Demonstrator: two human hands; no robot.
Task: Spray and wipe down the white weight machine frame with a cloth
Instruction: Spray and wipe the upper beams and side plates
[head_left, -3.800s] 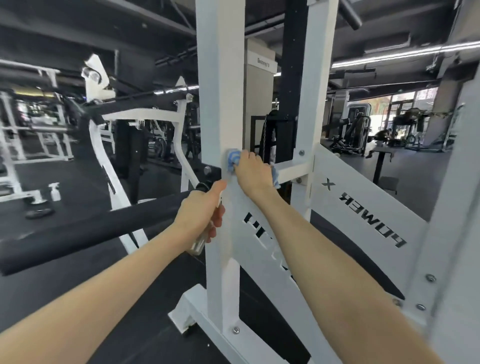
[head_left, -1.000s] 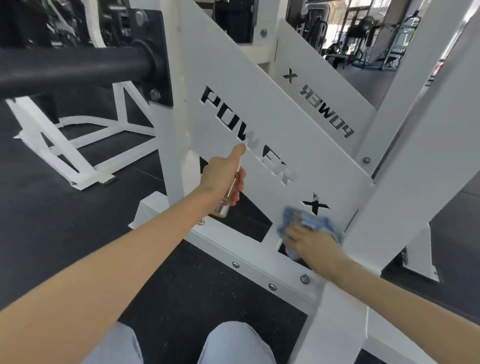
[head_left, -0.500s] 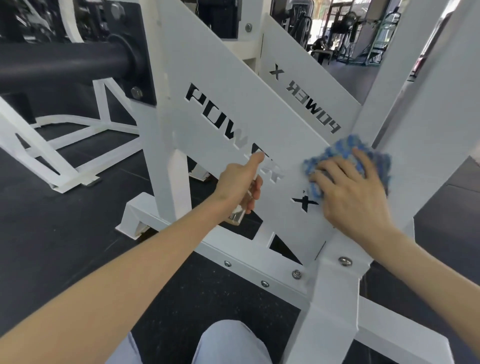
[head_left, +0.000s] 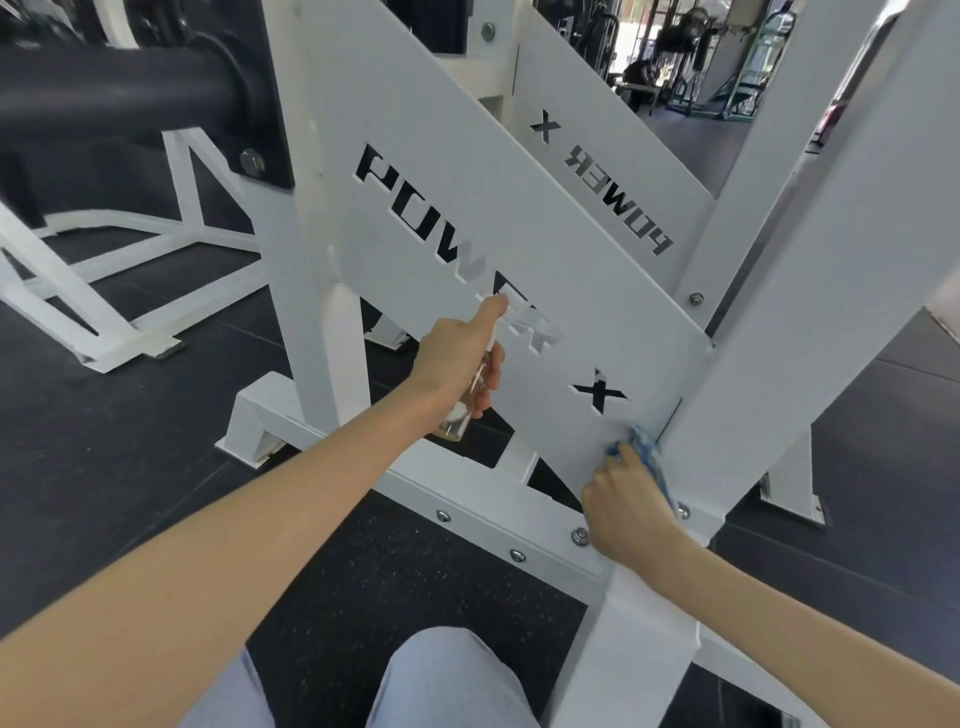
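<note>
Cloth (head_left: 647, 447), blue and bunched, sits low and right of centre in the frame, wedged into the seam where the lettered panel of the white frame (head_left: 519, 234) meets the sloping post (head_left: 779, 364). The right hand (head_left: 631, 512) has its fingers curled over the cloth and presses it against the metal just above the bolted base rail (head_left: 493, 525). Near the middle of the frame the left hand (head_left: 457, 364) is wrapped round a small clear spray bottle (head_left: 457, 423), with the forefinger stretched up over its top, close to the cut-out letters. The cloth looks light, soft and limp, so it probably works best wadded under the fingertips, where a folded edge can be pushed into corners and round bolt heads. A loose tail would likely drag or snag. The frame looks like stiff painted steel standing on the black floor (head_left: 130, 441). It should take firm pressure without shifting and needs no holding. The bottle seems light and smooth, perhaps slippery if wet, so it is best gripped round its barrel. A knee in pale trousers (head_left: 447, 675) shows at the bottom edge.
</note>
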